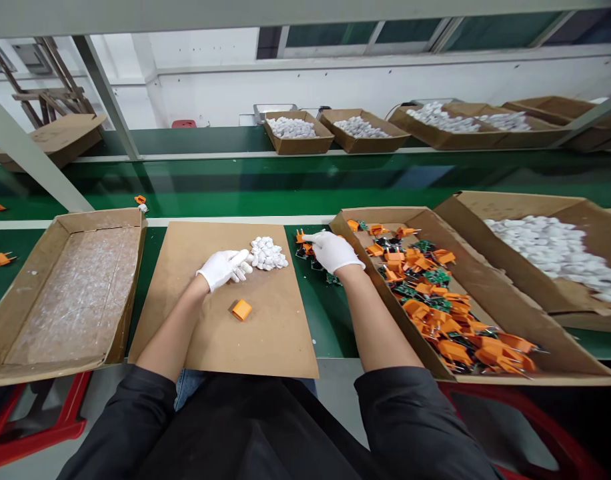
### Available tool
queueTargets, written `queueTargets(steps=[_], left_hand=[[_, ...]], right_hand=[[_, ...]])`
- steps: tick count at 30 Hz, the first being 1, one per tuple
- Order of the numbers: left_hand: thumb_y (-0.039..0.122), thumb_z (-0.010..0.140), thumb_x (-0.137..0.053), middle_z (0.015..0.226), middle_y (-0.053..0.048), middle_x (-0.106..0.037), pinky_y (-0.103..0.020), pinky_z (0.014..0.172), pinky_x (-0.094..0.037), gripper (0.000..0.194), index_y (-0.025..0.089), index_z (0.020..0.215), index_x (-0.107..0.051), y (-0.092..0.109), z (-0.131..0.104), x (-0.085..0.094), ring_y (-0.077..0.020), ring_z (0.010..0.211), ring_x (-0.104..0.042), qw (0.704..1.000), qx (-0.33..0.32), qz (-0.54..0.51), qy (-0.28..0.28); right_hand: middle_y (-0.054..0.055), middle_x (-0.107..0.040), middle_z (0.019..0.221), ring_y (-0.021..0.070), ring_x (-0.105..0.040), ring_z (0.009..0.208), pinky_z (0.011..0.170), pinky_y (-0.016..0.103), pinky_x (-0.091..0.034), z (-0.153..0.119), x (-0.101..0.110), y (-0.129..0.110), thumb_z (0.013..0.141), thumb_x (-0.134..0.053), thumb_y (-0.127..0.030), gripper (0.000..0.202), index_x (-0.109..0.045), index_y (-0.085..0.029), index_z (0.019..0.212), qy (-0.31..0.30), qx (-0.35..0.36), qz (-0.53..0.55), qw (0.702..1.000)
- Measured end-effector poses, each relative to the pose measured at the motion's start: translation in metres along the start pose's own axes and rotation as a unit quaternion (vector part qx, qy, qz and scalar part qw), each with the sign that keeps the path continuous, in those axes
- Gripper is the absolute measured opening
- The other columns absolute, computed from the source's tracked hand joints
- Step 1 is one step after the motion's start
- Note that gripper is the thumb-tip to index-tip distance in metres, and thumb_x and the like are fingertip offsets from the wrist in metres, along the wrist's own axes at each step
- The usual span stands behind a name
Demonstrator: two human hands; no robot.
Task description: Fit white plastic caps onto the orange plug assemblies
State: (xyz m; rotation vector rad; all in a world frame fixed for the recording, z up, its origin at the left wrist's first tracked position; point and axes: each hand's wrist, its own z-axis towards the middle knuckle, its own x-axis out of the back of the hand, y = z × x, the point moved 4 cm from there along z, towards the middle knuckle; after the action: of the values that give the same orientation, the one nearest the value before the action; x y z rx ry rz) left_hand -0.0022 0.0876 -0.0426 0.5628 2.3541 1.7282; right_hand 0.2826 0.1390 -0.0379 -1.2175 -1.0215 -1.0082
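My left hand, in a white glove, is at the left edge of a small pile of white plastic pieces. Its fingers are curled together; glove and pieces share a colour, so what lies between the fingertips is unclear. My right hand, gloved too, reaches over a few orange plugs with green circuit boards beside the cardboard sheet. Its index finger is stretched out onto a plug, and the palm hides the other fingers partly. An orange plug housing lies alone on the cardboard sheet.
On my right stand a carton of orange plugs with circuit boards and a carton of white pieces. A shallow carton is at left. Behind the green belt, more cartons hold white pieces. Metal posts frame the bench.
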Motion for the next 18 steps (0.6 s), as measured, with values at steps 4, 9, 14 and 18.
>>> queueTargets(steps=[4,9,14,18], left_hand=[[0.058,0.088,-0.049,0.084,-0.009,-0.071,-0.024,0.06,-0.047,0.053,0.011,0.106,-0.068,0.002,-0.003,-0.001,-0.0094,0.06,-0.059,1.0,-0.001,0.022,0.004],[0.054,0.088,-0.049,0.086,-0.009,-0.072,-0.025,0.061,-0.048,0.05,0.012,0.106,-0.069,0.007,-0.006,-0.003,-0.0095,0.059,-0.059,0.999,-0.009,0.039,0.002],[0.05,0.088,-0.051,0.091,-0.008,-0.073,-0.027,0.064,-0.051,0.046,0.017,0.114,-0.068,0.009,-0.007,-0.003,-0.0112,0.064,-0.061,0.997,-0.026,0.069,0.023],[0.038,0.083,-0.062,0.098,-0.003,-0.073,-0.031,0.081,-0.055,0.052,0.028,0.133,-0.057,0.013,-0.008,-0.008,-0.0151,0.081,-0.066,0.986,-0.099,0.128,0.044]], right_hand=[[0.008,-0.07,0.122,0.024,-0.069,0.095,0.086,0.034,-0.054,0.0,-0.007,-0.002,0.082,-0.049,-0.016,0.045,-0.069,-0.024,0.122,-0.032,0.054,-0.045,0.997],[0.009,-0.067,0.126,0.0242,-0.069,0.099,0.087,0.035,-0.055,-0.002,-0.01,-0.002,0.084,-0.049,-0.015,0.043,-0.068,-0.023,0.123,-0.034,0.079,-0.073,0.994],[0.008,-0.068,0.124,0.0254,-0.065,0.109,0.094,0.036,-0.052,-0.009,0.003,-0.012,0.086,-0.048,-0.016,0.041,-0.068,-0.021,0.121,0.004,0.095,-0.037,0.995],[0.009,-0.072,0.113,0.0261,-0.067,0.1,0.09,0.039,-0.054,-0.016,0.029,-0.038,0.087,-0.05,-0.022,0.037,-0.07,-0.021,0.118,0.097,0.106,0.046,0.989]])
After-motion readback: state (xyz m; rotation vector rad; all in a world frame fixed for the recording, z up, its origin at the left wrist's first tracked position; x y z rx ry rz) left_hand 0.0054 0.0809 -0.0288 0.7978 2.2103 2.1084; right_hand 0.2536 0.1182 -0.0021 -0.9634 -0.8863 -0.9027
